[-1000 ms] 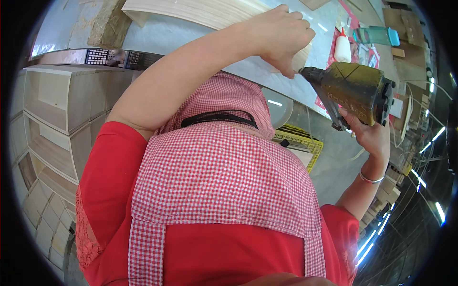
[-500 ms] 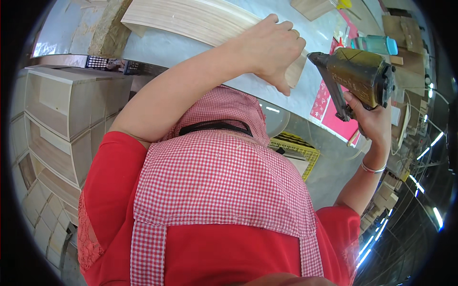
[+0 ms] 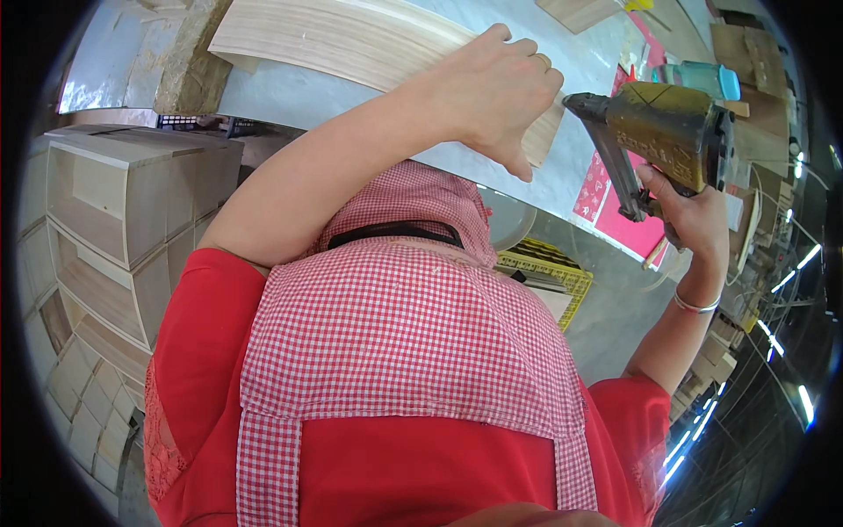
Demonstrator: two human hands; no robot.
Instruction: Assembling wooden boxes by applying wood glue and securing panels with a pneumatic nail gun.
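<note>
A long pale wooden board piece (image 3: 342, 39) lies across the light table, running from upper left to the middle right. My left hand (image 3: 500, 97) grips its right end, fingers over the far edge and thumb on the near side. In my right hand (image 3: 689, 211) is a nail gun (image 3: 663, 127) with a worn black and yellow-brown body, held by its handle. The gun's nose points left at the board's right end, beside my left fingers. Whether the nose touches the wood I cannot tell.
A turquoise-lidded bottle (image 3: 698, 81) and a pink patterned sheet (image 3: 615, 206) are on the table's right side. Another wooden piece (image 3: 580, 12) lies at the far edge. Stacked wooden boxes (image 3: 97, 189) stand at left; a yellow crate (image 3: 562, 281) sits below the table.
The board has shifted slightly left at its far end. My right hand and the nail gun have moved a little, while my left hand stays nearly in place.
</note>
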